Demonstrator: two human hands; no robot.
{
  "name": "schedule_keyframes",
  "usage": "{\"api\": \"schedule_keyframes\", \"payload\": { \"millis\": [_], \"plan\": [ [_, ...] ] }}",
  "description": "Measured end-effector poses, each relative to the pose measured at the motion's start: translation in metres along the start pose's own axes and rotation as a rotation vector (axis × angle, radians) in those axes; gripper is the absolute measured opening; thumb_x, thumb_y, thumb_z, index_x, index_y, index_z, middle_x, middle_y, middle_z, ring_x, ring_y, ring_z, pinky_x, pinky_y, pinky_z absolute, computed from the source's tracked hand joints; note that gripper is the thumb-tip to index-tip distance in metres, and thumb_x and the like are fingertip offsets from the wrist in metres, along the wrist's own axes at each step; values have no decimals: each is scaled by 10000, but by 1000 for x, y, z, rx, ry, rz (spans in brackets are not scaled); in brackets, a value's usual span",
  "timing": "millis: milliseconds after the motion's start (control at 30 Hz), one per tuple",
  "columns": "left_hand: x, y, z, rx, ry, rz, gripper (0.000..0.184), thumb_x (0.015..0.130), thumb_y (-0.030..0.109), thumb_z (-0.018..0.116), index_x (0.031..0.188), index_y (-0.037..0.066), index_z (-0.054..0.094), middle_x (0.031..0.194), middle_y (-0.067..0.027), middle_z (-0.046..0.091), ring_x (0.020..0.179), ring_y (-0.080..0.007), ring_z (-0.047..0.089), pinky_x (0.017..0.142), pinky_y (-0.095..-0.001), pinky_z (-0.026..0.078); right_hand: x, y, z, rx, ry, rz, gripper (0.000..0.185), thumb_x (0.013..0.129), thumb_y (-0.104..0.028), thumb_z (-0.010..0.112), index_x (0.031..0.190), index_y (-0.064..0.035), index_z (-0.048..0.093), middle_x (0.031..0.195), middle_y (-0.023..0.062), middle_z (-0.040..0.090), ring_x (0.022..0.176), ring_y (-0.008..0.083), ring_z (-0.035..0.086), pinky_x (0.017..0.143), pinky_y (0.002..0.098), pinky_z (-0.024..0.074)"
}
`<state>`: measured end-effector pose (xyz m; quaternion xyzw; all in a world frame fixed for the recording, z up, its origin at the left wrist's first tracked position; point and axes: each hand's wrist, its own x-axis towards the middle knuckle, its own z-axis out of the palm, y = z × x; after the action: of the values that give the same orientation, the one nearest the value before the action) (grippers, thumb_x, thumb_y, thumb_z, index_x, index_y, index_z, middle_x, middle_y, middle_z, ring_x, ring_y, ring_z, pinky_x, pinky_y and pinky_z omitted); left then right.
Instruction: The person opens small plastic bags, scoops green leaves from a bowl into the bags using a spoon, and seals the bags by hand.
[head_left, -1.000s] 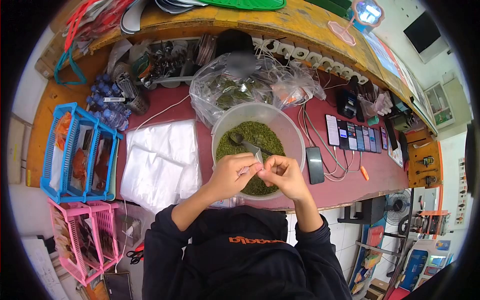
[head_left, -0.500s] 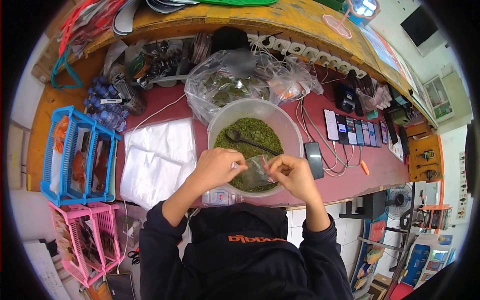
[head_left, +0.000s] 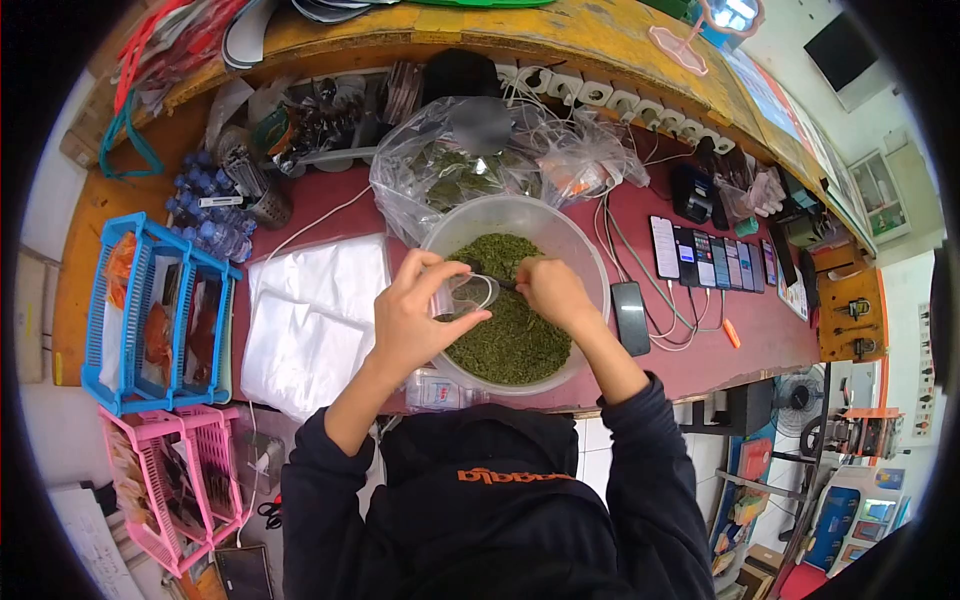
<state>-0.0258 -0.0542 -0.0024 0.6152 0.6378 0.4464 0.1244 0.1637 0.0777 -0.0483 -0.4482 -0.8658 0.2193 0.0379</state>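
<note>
My left hand (head_left: 412, 312) holds a small clear zip bag (head_left: 466, 297) by its rim, with the mouth standing open toward the right. My right hand (head_left: 556, 292) is closed around the handle of a black spoon (head_left: 507, 284), whose bowl is mostly hidden behind the bag and fingers. Both hands are over a translucent white bucket (head_left: 594, 262). Crushed dried green leaves (head_left: 520, 350) fill its lower part.
A large clear plastic bag (head_left: 400, 170) of leaves stands behind the bucket. White plastic bags (head_left: 315, 335) lie to the left, near a blue basket rack (head_left: 150, 320). On the right are a black device (head_left: 629, 318), cables and several phones (head_left: 704, 260).
My right hand has let go of the zip bag and taken hold of the spoon. The bag has moved left in my left hand, and its mouth is now spread open.
</note>
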Motion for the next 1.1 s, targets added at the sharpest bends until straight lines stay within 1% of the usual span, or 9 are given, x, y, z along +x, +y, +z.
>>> {"api": "schedule_keyframes", "payload": {
  "millis": [100,167,300,433,567,667,767,933,1100],
  "plan": [
    [5,-7,-8,-58,151,203,529,562,244,904,1008,90,664,1100,-70,646,909,-241,673,768,-320,542,20,4,28,-254,-126,-70,168,778,-152,714,882,-35,652,900,144,673,851,322,670,750,432,533],
    [2,-12,-8,-151,97,177,582,560,219,910,1050,53,644,1159,-109,642,1027,-272,646,884,-342,517,31,3,38,-314,-142,-94,183,771,-164,719,888,-41,651,894,147,673,844,325,671,743,434,539],
    [1,-9,-9,-265,70,142,606,573,208,911,1072,15,625,1093,-123,653,998,-247,650,861,-335,515,37,9,41,-382,19,-362,164,790,-164,684,899,-45,654,858,143,665,803,341,675,701,438,550],
    [-2,-19,-14,-252,142,170,657,610,228,907,1139,-15,604,1067,-95,639,936,-188,628,818,-299,494,15,-17,1,-313,100,-260,105,783,-90,599,796,-42,691,825,117,663,762,288,691,677,397,560],
    [-1,-24,-14,-284,169,116,687,615,228,905,1181,-13,599,1068,-76,630,864,-136,606,726,-253,486,-18,-14,-10,-632,56,-286,104,767,-92,605,743,-43,693,840,112,663,745,255,684,658,370,548],
    [-1,-18,-13,-319,154,54,688,626,207,899,1209,0,598,1084,-64,622,791,-91,562,645,-216,458,-48,-20,-10,-509,9,-328,103,760,-91,605,744,-59,701,834,115,657,738,263,682,661,380,548],
    [0,-12,-9,-306,116,7,633,630,150,890,1174,-5,605,1100,-106,635,921,-180,629,804,-289,510,-66,-33,-29,-285,-102,-329,117,779,-119,621,793,-86,732,815,112,658,748,271,680,674,393,547],
    [-2,-14,-2,-441,84,-67,609,647,103,879,1190,42,609,1151,-71,621,784,-85,593,621,-214,494,-68,-8,-51,266,-228,-222,175,801,-174,699,934,-74,754,828,120,705,763,287,675,674,379,523],
    [-2,-17,-4,-407,18,-138,587,659,119,873,1180,37,614,1151,-72,622,859,-109,616,631,-218,500,-74,-2,-76,388,-192,-59,174,797,-159,703,929,-57,749,845,136,709,749,304,670,666,377,518]
  ]
}}
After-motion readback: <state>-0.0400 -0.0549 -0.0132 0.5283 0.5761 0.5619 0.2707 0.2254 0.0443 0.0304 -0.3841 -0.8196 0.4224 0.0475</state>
